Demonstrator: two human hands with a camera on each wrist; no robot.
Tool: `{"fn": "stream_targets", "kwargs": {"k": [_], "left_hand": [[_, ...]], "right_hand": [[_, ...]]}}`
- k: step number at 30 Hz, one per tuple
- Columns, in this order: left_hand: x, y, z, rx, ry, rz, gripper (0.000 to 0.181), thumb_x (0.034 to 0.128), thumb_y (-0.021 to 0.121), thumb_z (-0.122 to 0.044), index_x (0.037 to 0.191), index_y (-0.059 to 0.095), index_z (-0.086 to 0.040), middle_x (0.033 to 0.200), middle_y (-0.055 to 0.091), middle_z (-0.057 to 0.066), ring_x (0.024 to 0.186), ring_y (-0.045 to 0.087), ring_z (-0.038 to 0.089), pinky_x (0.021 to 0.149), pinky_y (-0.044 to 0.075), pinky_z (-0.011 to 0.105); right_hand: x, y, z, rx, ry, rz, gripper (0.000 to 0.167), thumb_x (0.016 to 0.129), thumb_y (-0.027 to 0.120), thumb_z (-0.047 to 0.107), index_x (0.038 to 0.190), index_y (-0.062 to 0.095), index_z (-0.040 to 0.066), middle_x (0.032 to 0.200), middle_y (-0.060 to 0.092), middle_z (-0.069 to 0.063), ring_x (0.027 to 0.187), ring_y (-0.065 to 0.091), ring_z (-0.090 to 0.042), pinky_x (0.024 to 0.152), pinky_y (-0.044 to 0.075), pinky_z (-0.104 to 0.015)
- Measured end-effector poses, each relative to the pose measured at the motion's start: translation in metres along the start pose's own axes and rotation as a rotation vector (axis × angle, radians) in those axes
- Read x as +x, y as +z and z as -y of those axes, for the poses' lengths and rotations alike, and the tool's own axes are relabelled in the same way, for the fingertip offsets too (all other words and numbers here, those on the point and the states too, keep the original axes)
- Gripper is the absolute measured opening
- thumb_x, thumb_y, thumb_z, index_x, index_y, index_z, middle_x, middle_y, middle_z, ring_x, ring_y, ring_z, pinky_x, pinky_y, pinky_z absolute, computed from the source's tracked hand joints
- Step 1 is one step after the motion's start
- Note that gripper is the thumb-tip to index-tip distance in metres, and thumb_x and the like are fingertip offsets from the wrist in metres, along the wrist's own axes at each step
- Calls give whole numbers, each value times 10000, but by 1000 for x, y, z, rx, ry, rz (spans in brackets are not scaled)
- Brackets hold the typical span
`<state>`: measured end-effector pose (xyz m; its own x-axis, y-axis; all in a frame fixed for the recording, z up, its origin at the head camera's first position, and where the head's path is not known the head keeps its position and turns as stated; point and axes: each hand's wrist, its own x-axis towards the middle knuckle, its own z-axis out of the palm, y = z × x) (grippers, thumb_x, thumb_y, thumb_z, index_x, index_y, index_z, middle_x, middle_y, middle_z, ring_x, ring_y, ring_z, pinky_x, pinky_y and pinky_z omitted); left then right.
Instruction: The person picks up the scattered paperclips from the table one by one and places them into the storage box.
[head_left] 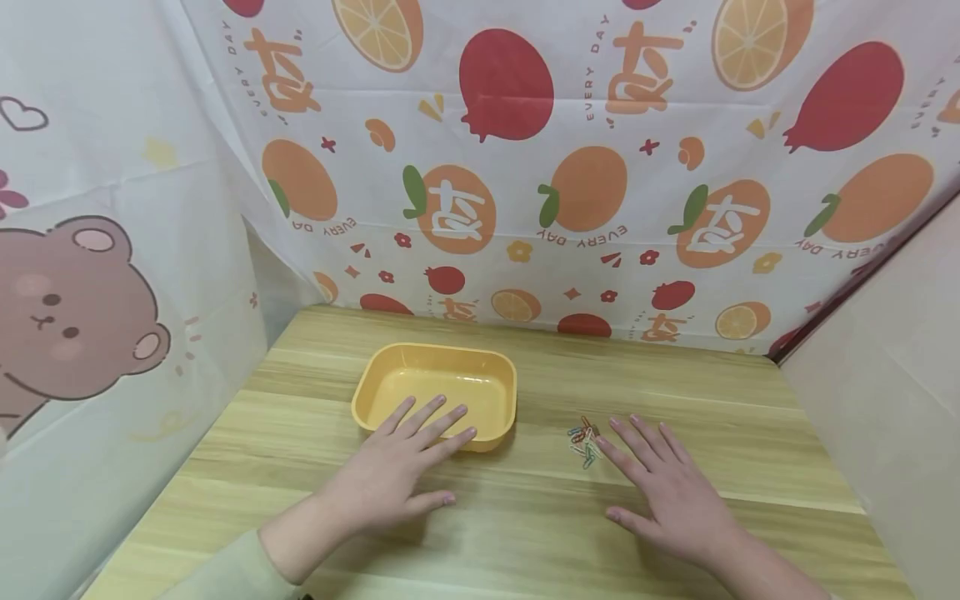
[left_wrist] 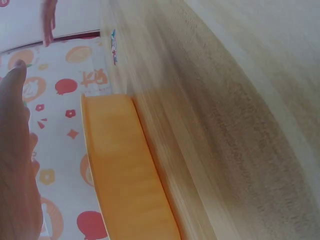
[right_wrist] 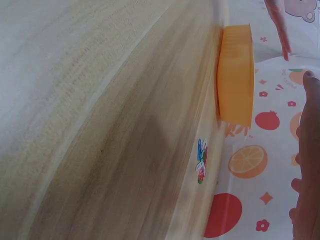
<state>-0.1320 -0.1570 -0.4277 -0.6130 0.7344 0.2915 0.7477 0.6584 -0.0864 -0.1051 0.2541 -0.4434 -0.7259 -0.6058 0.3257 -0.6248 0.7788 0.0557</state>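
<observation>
A yellow rectangular tray point(head_left: 435, 354) with rounded corners sits left of centre on the table. My left hand point(head_left: 393, 471) hovers palm down at its near edge, fingers straight and spread, holding nothing. To the right of the tray lies a small pile of coloured paper clips point(head_left: 585, 443). My right hand point(head_left: 671, 487) is spread just right of the pile, its fingers straight and holding nothing. Both wrist views show the hands raised above the table; in the right wrist view the paper clips point(right_wrist: 201, 161) lie flat near the tray point(right_wrist: 236, 75).
The wooden table point(head_left: 525, 533) has a light grain. Behind it hangs a white cloth point(head_left: 517, 192) printed with fruit. A cloth with a bear print point(head_left: 82, 308) covers the left side, and a plain pale panel point(head_left: 885, 367) stands at the right.
</observation>
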Motion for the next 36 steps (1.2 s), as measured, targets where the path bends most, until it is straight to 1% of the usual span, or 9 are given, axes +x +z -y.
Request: {"fn": "stream_targets", "kwargs": {"k": [7, 11, 14, 19, 22, 24, 26, 30, 36], "left_hand": [[0, -1, 2, 2, -9, 15, 752, 945, 414, -699, 1561, 335, -274, 1663, 116, -40, 1507, 162, 297, 1206, 101, 524], [0, 0, 2, 4, -11, 8, 751, 944, 416, -700, 1552, 357, -263, 1654, 173, -22, 1508, 162, 293, 1198, 138, 539], [0, 0, 3, 11, -15, 7, 747, 947, 415, -696, 1554, 353, -265, 1650, 189, -23, 1505, 177, 292, 1195, 157, 541], [-1, 1, 6, -2, -30, -5, 742, 952, 419, -684, 1559, 339, -264, 1636, 240, 2, 1492, 217, 301, 1194, 163, 538], [0, 1, 8, -19, -42, -14, 743, 954, 422, -678, 1565, 324, -267, 1625, 269, 17, 1488, 228, 308, 1189, 172, 548], [0, 2, 10, -19, -50, -15, 745, 956, 418, -676, 1572, 302, -273, 1624, 272, 21, 1481, 242, 319, 1186, 176, 555], [-1, 2, 11, -26, -66, -10, 737, 961, 415, -669, 1573, 298, -275, 1626, 265, 14, 1483, 237, 317, 1191, 160, 550], [-1, 2, 14, -36, -94, -6, 728, 966, 415, -661, 1573, 296, -277, 1626, 266, 12, 1484, 232, 318, 1197, 139, 539], [-4, 4, 19, -46, -134, -20, 725, 973, 400, -659, 1578, 276, -280, 1617, 286, 30, 1485, 227, 320, 1194, 143, 542]], "right_hand": [[2, -2, 1, 13, -12, -28, 785, 939, 471, 666, 1578, 286, 251, 1644, 205, -47, 1503, 160, -316, 1223, -5, -461], [2, -1, 1, 20, -9, -23, 783, 943, 465, 664, 1580, 278, 250, 1645, 199, -48, 1502, 164, -311, 1224, -12, -444], [2, -1, 1, 24, -11, -13, 798, 935, 484, 663, 1581, 275, 244, 1644, 203, -54, 1485, 210, -336, 1226, -15, -412], [3, -2, 1, 42, -9, 8, 843, 893, 591, 614, 1579, 281, 233, 1638, 217, -55, 1457, 266, -350, 1217, -46, -339], [5, -1, 1, 56, -10, -16, 834, 888, 605, 603, 1570, 309, 226, 1620, 267, -52, 1438, 303, -341, 1212, -38, -309], [5, 0, 0, 60, -10, -36, 820, 889, 606, 602, 1563, 326, 229, 1601, 308, -46, 1416, 339, -337, 1221, 31, -340], [5, 2, 0, 62, -5, -46, 808, 894, 599, 605, 1563, 325, 245, 1586, 339, -39, 1398, 366, -331, 1209, 146, -424], [5, 6, 0, 59, 13, -40, 783, 905, 581, 611, 1561, 327, 268, 1570, 366, -30, 1376, 396, -323, 1073, 357, -553], [5, 10, 0, 64, 40, -21, 800, 872, 659, 555, 1552, 348, 272, 1547, 399, -45, 1345, 429, -324, 1036, 399, -567]]}}
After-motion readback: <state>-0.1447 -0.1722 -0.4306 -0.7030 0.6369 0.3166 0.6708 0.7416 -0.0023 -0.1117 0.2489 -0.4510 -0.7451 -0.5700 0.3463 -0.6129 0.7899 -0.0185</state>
